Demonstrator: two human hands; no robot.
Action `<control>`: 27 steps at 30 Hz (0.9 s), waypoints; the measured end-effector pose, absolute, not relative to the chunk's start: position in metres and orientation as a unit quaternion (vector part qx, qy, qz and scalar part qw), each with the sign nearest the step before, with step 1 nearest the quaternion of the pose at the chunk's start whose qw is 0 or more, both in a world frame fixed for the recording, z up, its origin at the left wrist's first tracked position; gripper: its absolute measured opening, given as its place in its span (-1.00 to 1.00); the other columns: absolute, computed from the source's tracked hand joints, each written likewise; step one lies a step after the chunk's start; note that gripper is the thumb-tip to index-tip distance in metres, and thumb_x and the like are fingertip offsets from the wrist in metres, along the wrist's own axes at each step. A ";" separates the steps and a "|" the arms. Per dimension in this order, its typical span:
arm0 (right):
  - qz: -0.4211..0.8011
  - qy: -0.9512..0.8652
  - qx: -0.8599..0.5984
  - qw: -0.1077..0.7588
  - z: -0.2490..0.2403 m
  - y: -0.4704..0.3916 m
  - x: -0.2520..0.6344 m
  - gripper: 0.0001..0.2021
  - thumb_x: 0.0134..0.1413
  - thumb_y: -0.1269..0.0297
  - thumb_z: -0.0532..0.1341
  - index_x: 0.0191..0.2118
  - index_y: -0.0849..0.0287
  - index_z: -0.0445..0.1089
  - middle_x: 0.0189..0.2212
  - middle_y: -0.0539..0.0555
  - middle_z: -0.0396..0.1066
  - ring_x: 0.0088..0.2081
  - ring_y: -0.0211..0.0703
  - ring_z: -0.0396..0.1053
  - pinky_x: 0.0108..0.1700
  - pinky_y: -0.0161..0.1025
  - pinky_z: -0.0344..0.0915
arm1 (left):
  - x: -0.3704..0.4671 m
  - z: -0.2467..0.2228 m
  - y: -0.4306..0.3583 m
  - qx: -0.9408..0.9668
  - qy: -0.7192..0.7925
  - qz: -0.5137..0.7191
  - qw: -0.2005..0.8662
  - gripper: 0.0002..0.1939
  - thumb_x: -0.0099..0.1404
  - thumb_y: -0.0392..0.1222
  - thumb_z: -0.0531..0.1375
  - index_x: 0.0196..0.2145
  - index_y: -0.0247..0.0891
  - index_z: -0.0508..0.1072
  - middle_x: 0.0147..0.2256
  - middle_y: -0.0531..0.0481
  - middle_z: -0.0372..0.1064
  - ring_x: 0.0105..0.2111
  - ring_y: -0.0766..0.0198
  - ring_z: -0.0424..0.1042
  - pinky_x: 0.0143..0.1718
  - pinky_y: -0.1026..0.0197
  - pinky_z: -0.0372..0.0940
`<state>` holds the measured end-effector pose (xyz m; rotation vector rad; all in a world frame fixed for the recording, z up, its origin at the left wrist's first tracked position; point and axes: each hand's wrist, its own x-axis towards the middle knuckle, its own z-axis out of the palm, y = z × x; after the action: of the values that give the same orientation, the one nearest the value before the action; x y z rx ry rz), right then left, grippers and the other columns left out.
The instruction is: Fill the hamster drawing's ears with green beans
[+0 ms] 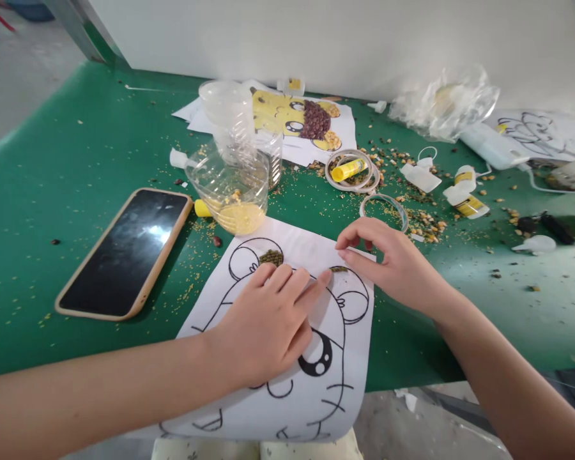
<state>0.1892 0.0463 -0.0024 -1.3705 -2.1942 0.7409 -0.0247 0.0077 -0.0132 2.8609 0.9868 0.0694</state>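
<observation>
A white sheet [316, 409] with a black-outlined cartoon animal face lies at the table's front edge. Green beans [271, 257] cover part of its left ear, and a small strip of them [338, 269] sits at the right ear. My left hand [268, 319] rests on the sheet, index finger stretched to the right ear's strip, the other fingers bent; nothing shows in it. Above that ear, my right hand [378, 255] has thumb and index finger close together at the sheet's upper edge. Whatever is between those fingertips is too small to make out.
A phone [124, 252] lies left on the green table [38, 191]. Behind the sheet stand clear plastic containers [234, 185], one holding yellow grains. Further back are tape rings [383, 207], glue bottles [467, 201], scattered beans, a partly covered yellow picture [278, 115] and crumpled plastic [445, 105].
</observation>
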 end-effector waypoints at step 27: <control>-0.151 -0.595 -0.766 0.192 0.003 0.077 0.290 -0.88 -0.03 0.44 0.16 -0.30 0.17 0.37 -0.23 0.23 0.33 -0.11 0.09 0.20 -0.12 0.02 0.12 | -0.023 -0.014 0.006 0.945 0.322 0.016 0.050 -0.47 0.31 -0.23 -0.08 0.23 -0.30 0.02 -0.26 -0.08 0.22 -0.31 0.17 0.13 -0.25 0.09 0.02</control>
<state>0.2897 0.0765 0.0026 -2.1505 -1.6694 -0.4227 -0.0227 0.0065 -0.0143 2.8790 0.9804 0.0486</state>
